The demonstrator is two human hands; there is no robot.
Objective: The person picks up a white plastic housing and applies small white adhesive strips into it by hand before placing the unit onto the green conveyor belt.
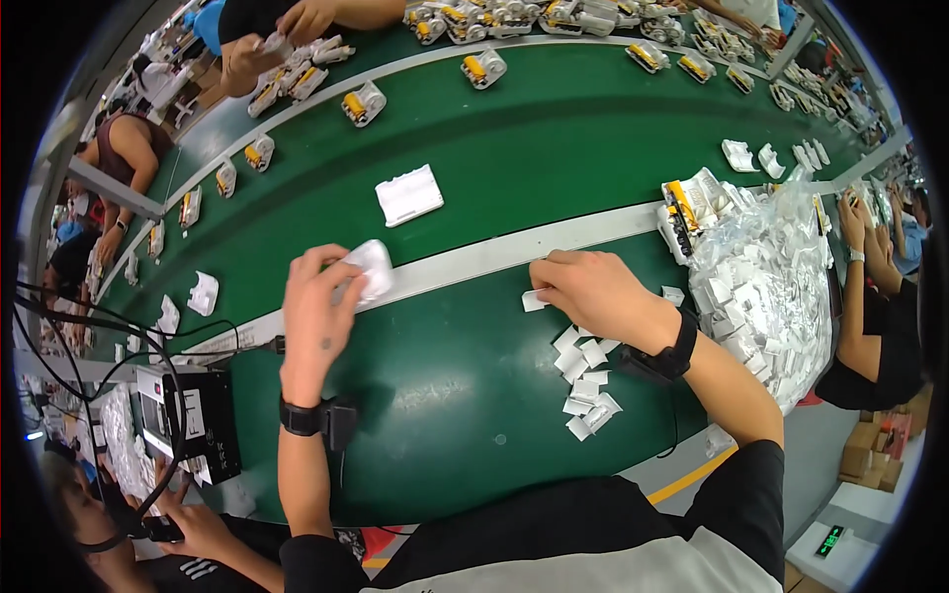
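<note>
My left hand (318, 306) grips a small white plastic casing (371, 267) just above the green work surface (445, 395), near the grey rail. My right hand (585, 287) pinches a small white paper slip (534, 299) by its fingertips, a little to the right of the casing. Under my right wrist lies a loose heap of the same white slips (585, 381). Both wrists wear black bands.
A white tray-like piece (408, 194) lies on the green conveyor belt (554, 148). A pile of bagged white parts (761, 277) sits at right, with yellow-and-white units (682, 212) beside it. More units line the far side, where another person's hands (267, 40) work. A black box with cables (188, 420) stands at left.
</note>
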